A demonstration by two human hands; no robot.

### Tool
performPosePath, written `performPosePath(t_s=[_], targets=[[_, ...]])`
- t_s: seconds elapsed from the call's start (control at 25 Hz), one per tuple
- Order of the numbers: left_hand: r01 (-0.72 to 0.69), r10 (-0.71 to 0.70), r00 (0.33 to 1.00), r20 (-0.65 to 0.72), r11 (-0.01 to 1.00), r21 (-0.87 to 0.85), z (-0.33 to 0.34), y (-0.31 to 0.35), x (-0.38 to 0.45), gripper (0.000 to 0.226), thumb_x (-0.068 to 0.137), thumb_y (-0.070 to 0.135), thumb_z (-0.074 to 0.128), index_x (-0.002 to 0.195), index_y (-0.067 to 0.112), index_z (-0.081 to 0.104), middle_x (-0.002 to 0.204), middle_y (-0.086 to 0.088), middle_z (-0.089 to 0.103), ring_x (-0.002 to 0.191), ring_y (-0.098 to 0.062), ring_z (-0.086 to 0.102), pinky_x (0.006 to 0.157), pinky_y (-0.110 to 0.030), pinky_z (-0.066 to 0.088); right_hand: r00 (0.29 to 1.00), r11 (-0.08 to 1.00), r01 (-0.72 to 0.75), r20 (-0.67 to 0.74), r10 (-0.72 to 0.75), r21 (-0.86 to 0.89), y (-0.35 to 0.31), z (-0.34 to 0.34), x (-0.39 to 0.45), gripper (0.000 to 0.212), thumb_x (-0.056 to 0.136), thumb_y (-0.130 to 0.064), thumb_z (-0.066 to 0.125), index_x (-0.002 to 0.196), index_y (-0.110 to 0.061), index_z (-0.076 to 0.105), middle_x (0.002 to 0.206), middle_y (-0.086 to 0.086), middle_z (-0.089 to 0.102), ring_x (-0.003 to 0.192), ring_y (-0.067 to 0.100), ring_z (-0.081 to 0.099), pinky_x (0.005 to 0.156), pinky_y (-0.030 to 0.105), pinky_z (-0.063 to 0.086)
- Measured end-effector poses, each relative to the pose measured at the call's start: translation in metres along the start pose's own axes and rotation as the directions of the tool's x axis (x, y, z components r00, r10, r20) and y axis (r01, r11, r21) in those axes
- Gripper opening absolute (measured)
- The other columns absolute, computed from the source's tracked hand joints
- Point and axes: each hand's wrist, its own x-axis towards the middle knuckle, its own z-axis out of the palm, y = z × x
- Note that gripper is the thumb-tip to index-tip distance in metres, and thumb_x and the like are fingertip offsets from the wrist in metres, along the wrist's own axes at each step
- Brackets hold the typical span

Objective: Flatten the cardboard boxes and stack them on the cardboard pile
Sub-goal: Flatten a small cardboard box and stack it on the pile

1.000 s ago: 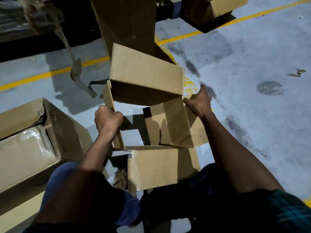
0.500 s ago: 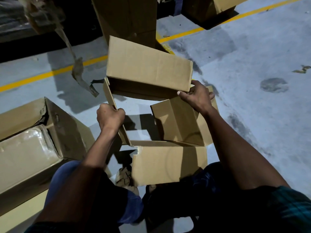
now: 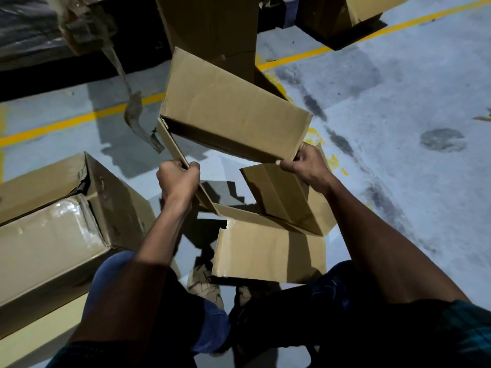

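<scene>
**Open box held mid-air, collapse not yet made**

Grey concrete floor [image 3: 398, 181] all around, crossed by a yellow line [image 3: 66, 123]. At the left, a long carton [image 3: 53, 235] lying on its side, torn at one corner, something shiny and wrapped showing inside. At the top, a tall upright carton [image 3: 210, 27] just behind the held box, a further box [image 3: 353, 17] at upper right, and a strip of torn tape [image 3: 132, 110] dangling from dark stock at upper left. No flattened pile identifiable in view.

In the middle, held above the floor: the cardboard box [image 3: 233, 112], still a hollow tube, flaps open, lower flaps [image 3: 268, 251] hanging toward the knees. Left hand [image 3: 179, 180] closed in a fist round the thin left wall. Right hand [image 3: 305, 163] with fingers curled over the right corner edge, thumb on the near side.

Likely risks:
- Box folding along the wrong crease and buckling, from uneven pushing on opposite corners.
- Left wall tearing where the fist pulls on it.
- Hanging flaps catching on knees or shoes [image 3: 204, 285] on the way down.
- Tall carton behind blocking any forward swing; long carton crowding the left side.
</scene>
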Motion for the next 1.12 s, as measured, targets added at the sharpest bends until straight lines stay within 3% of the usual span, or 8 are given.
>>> performPosePath(t_s=[0.32,0.48,0.6,0.72,0.8,0.88,0.96,1.12], targets=[[0.037,-0.011,0.991,0.132,0.981,-0.192,0.005,-0.017,0.01,0.058,0.086,0.062,0.056,0.072,0.006,0.064,0.066,-0.007,0.064,0.07,-0.026,0.067,0.079,-0.057,0.057,0.995,0.956,0.088,-0.061,-0.073,0.279,-0.035,-0.012,-0.024,0.035,0.08,0.001,0.077,0.113,0.001,0.064,0.087,-0.011,0.073,0.078,-0.001,0.067,0.074,0.022,0.053],[0.056,-0.004,0.978,0.208,0.969,-0.243,0.015,-0.018,0.001,0.035,0.09,0.053,0.06,0.098,0.021,0.074,0.1,-0.001,0.076,0.102,-0.022,0.07,0.102,-0.052,0.048,0.992,0.954,0.123,-0.008,-0.126,0.273,-0.035,-0.013,-0.031,0.015,0.087,0.012,0.065,0.095,-0.002,0.065,0.071,-0.018,0.068,0.062,-0.011,0.06,0.065,0.009,0.045],[0.066,-0.025,0.992,0.122,0.936,-0.346,0.018,-0.019,-0.006,0.065,0.085,0.021,0.077,0.143,0.011,0.049,0.138,-0.003,0.059,0.125,-0.016,0.058,0.108,-0.037,0.045,0.988,0.957,0.13,0.051,-0.148,0.258,-0.035,-0.005,-0.029,0.015,0.088,0.01,0.065,0.095,-0.003,0.067,0.064,-0.023,0.064,0.06,-0.009,0.057,0.063,0.008,0.042],[0.13,-0.098,0.989,0.111,0.934,-0.333,0.018,-0.024,-0.002,0.101,0.078,0.037,0.082,0.157,0.021,0.021,0.147,-0.003,0.049,0.131,-0.02,0.049,0.111,-0.043,0.042,0.983,0.953,0.142,0.073,-0.167,0.267,-0.035,0.0,-0.025,0.016,0.087,0.009,0.067,0.093,-0.006,0.068,0.07,-0.019,0.063,0.062,-0.004,0.053,0.062,0.014,0.042],[0.319,-0.259,0.944,0.206,0.877,-0.359,0.018,-0.026,0.001,0.124,0.062,0.06,0.085,0.156,0.019,0.017,0.143,-0.007,0.05,0.13,-0.027,0.049,0.109,-0.049,0.043,0.982,0.958,0.135,0.098,-0.164,0.255,-0.039,0.002,-0.026,0.024,0.087,0.011,0.066,0.084,-0.013,0.065,0.063,-0.021,0.06,0.058,-0.006,0.05,0.059,0.011,0.039],[0.441,-0.337,0.891,0.304,0.802,-0.402,0.018,-0.026,0.0,0.115,0.046,0.072,0.086,0.134,0.011,0.046,0.12,-0.007,0.066,0.113,-0.027,0.062,0.097,-0.052,0.052,0.977,0.956,0.157,0.104,-0.188,0.249,-0.044,0.002,-0.03,0.031,0.087,0.012,0.065,0.08,-0.018,0.061,0.057,-0.023,0.059,0.055,-0.008,0.052,0.059,0.007,0.039],[0.44,-0.339,0.895,0.289,0.776,-0.452,0.02,-0.025,0.002,0.096,0.043,0.067,0.09,0.112,0.009,0.057,0.102,-0.005,0.072,0.097,-0.024,0.069,0.088,-0.049,0.057,0.973,0.946,0.177,0.098,-0.21,0.271,-0.044,0.001,-0.033,0.019,0.088,0.009,0.066,0.098,-0.007,0.068,0.081,-0.019,0.07,0.073,-0.008,0.062,0.073,0.01,0.045],[0.421,-0.368,0.907,0.205,0.772,-0.476,0.02,-0.025,0.01,0.092,0.044,0.053,0.096,0.112,0.007,0.053,0.112,-0.012,0.07,0.104,-0.033,0.067,0.088,-0.051,0.057,0.96,0.96,0.205,0.151,-0.235,0.188,-0.049,-0.009,-0.04,0.04,0.094,-0.009,0.067,0.133,-0.009,0.059,0.123,-0.003,0.066,0.11,0.002,0.062,0.091,0.009,0.045]])
